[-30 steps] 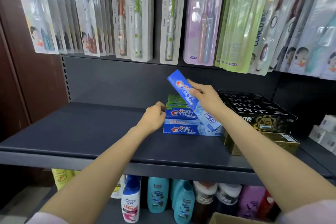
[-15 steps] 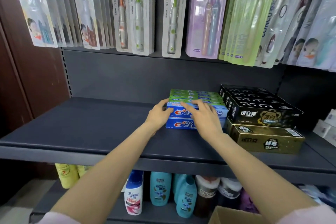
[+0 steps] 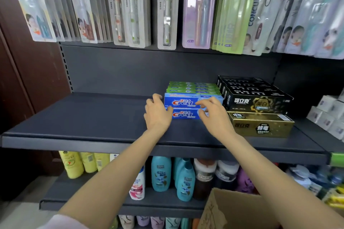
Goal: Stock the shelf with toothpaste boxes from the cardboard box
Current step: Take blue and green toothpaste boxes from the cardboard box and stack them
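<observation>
Two blue Crest toothpaste boxes [image 3: 183, 102] lie stacked on the dark shelf [image 3: 93, 117], with green toothpaste boxes [image 3: 193, 87] behind them. My left hand [image 3: 157, 112] hovers at the stack's left end with loose fingers, its thumb near the lower box. My right hand [image 3: 214, 112] floats in front of the stack's right half, fingers spread and holding nothing. A corner of the cardboard box [image 3: 232, 210] shows at the bottom right, its inside hidden.
Black boxes [image 3: 255, 96] and a gold box [image 3: 260, 125] sit right of the Crest stack, white boxes [image 3: 327, 115] farther right. Packaged toothbrushes [image 3: 167, 5] hang above. Shampoo bottles [image 3: 162, 173] fill the shelf below. The shelf's left half is bare.
A second ago my right hand held a blue Crest box tilted above the stack. That box now lies on the stack, and both hands have drawn back from it.
</observation>
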Action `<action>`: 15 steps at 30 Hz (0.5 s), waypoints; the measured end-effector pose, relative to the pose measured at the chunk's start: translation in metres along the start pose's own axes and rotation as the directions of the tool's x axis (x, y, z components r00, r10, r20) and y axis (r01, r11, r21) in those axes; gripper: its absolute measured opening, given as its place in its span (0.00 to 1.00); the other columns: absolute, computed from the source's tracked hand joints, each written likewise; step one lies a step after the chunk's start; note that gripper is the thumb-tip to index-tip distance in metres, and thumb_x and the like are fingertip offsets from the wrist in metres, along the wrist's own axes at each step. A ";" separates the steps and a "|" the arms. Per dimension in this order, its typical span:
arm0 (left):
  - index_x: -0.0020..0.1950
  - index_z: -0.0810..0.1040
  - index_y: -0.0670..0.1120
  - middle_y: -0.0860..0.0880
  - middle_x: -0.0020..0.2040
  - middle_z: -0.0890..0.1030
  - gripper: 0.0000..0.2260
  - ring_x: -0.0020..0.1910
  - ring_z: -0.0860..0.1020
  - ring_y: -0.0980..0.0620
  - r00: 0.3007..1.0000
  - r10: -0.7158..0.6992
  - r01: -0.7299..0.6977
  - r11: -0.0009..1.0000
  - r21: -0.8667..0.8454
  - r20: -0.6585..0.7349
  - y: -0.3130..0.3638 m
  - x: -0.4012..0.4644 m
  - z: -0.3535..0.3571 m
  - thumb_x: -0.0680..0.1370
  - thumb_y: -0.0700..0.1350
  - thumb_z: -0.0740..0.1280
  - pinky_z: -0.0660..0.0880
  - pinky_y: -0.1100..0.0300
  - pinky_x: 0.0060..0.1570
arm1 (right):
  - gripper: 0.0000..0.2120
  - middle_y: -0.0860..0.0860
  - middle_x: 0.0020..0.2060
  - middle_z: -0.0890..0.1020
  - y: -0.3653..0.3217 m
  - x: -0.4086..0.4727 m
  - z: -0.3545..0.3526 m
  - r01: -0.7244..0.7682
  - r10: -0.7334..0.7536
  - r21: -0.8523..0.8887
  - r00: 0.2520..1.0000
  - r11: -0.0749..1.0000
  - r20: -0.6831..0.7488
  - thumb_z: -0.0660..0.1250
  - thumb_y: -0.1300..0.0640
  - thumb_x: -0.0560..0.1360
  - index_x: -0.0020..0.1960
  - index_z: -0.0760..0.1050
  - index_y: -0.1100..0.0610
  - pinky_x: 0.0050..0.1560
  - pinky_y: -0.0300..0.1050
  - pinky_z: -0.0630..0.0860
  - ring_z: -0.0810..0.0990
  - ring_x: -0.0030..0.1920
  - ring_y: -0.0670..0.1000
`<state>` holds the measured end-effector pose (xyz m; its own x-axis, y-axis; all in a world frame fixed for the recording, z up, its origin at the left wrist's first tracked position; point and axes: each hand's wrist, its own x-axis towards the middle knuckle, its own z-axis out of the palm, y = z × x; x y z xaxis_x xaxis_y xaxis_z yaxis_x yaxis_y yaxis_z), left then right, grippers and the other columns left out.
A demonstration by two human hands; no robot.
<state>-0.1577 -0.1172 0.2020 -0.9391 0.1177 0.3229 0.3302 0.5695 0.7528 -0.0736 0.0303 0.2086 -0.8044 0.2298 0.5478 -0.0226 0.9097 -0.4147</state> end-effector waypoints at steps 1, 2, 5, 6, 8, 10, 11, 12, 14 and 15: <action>0.62 0.67 0.44 0.44 0.58 0.73 0.15 0.58 0.73 0.44 0.999 0.040 -0.040 0.999 -0.018 -0.007 0.004 -0.009 0.001 0.76 0.44 0.65 0.72 0.48 0.56 | 0.11 0.50 0.48 0.73 0.002 -0.007 -0.004 -0.020 0.020 0.032 1.000 0.999 -0.007 0.61 0.61 0.77 0.58 0.77 0.56 0.53 0.47 0.73 0.75 0.48 0.50; 0.59 0.69 0.44 0.46 0.54 0.75 0.13 0.55 0.74 0.46 0.997 0.075 -0.074 0.996 -0.057 0.017 0.007 -0.018 0.003 0.76 0.43 0.64 0.73 0.50 0.54 | 0.11 0.49 0.45 0.73 0.003 -0.013 -0.008 -0.029 0.030 0.045 1.000 0.999 -0.003 0.62 0.61 0.77 0.56 0.78 0.55 0.53 0.47 0.73 0.74 0.44 0.50; 0.53 0.74 0.45 0.54 0.38 0.77 0.07 0.45 0.75 0.50 0.980 0.155 -0.138 0.981 -0.140 0.123 0.022 -0.048 0.011 0.76 0.41 0.63 0.72 0.58 0.45 | 0.09 0.52 0.44 0.78 0.011 -0.038 -0.022 -0.036 0.034 0.023 0.997 0.999 0.063 0.63 0.61 0.76 0.52 0.80 0.57 0.52 0.44 0.71 0.77 0.44 0.53; 0.51 0.75 0.45 0.53 0.37 0.77 0.05 0.41 0.75 0.52 0.970 0.190 -0.168 0.975 -0.145 0.154 0.026 -0.060 0.016 0.76 0.41 0.63 0.70 0.61 0.43 | 0.09 0.54 0.45 0.80 0.017 -0.049 -0.027 -0.052 0.050 0.018 0.994 0.998 0.099 0.63 0.61 0.76 0.52 0.80 0.57 0.52 0.44 0.71 0.79 0.46 0.54; 0.46 0.76 0.47 0.51 0.36 0.79 0.02 0.32 0.74 0.61 0.934 0.269 -0.238 0.959 -0.150 0.234 0.031 -0.083 0.023 0.76 0.41 0.64 0.68 0.68 0.36 | 0.09 0.54 0.48 0.83 0.029 -0.071 -0.037 -0.098 0.093 0.023 0.980 0.995 0.174 0.63 0.60 0.76 0.54 0.80 0.56 0.52 0.44 0.72 0.80 0.50 0.54; 0.42 0.76 0.46 0.49 0.32 0.79 0.04 0.24 0.73 0.65 0.882 0.307 -0.260 0.950 -0.174 0.358 0.032 -0.109 0.033 0.77 0.41 0.64 0.68 0.73 0.29 | 0.10 0.54 0.52 0.81 0.041 -0.095 -0.049 -0.120 0.114 0.012 0.964 0.993 0.240 0.63 0.60 0.77 0.55 0.79 0.57 0.52 0.42 0.71 0.79 0.51 0.53; 0.42 0.76 0.45 0.49 0.31 0.79 0.05 0.22 0.73 0.64 0.852 0.305 -0.244 0.950 -0.194 0.426 0.033 -0.123 0.038 0.77 0.40 0.64 0.68 0.72 0.28 | 0.10 0.53 0.53 0.79 0.049 -0.107 -0.055 -0.113 0.108 0.006 0.963 0.994 0.248 0.63 0.60 0.77 0.56 0.79 0.57 0.52 0.41 0.70 0.79 0.50 0.53; 0.42 0.77 0.44 0.49 0.31 0.79 0.05 0.21 0.72 0.62 0.822 0.299 -0.226 0.953 -0.204 0.485 0.032 -0.135 0.044 0.77 0.40 0.64 0.69 0.71 0.28 | 0.10 0.53 0.54 0.76 0.056 -0.118 -0.061 -0.106 0.101 0.008 0.967 0.994 0.234 0.63 0.60 0.77 0.56 0.79 0.57 0.52 0.40 0.69 0.78 0.48 0.52; 0.43 0.77 0.43 0.48 0.32 0.79 0.05 0.22 0.73 0.59 0.770 0.275 -0.191 0.960 -0.203 0.576 0.030 -0.158 0.058 0.78 0.40 0.63 0.70 0.67 0.25 | 0.09 0.51 0.52 0.72 0.069 -0.139 -0.069 -0.118 0.112 0.023 0.980 0.993 0.166 0.62 0.61 0.77 0.54 0.78 0.56 0.52 0.41 0.71 0.77 0.43 0.50; 0.43 0.76 0.43 0.47 0.33 0.80 0.05 0.22 0.74 0.57 0.751 0.252 -0.163 0.966 -0.199 0.611 0.029 -0.167 0.065 0.78 0.40 0.63 0.68 0.67 0.22 | 0.08 0.50 0.51 0.71 0.076 -0.148 -0.071 -0.129 0.123 0.029 0.981 0.991 0.149 0.62 0.61 0.77 0.54 0.78 0.56 0.51 0.42 0.71 0.76 0.42 0.50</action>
<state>0.0027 -0.0678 0.1327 -0.6798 0.7288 0.0822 0.4909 0.3688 0.7893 0.0862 0.0905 0.1476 -0.8803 0.2860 0.3786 0.0641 0.8623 -0.5024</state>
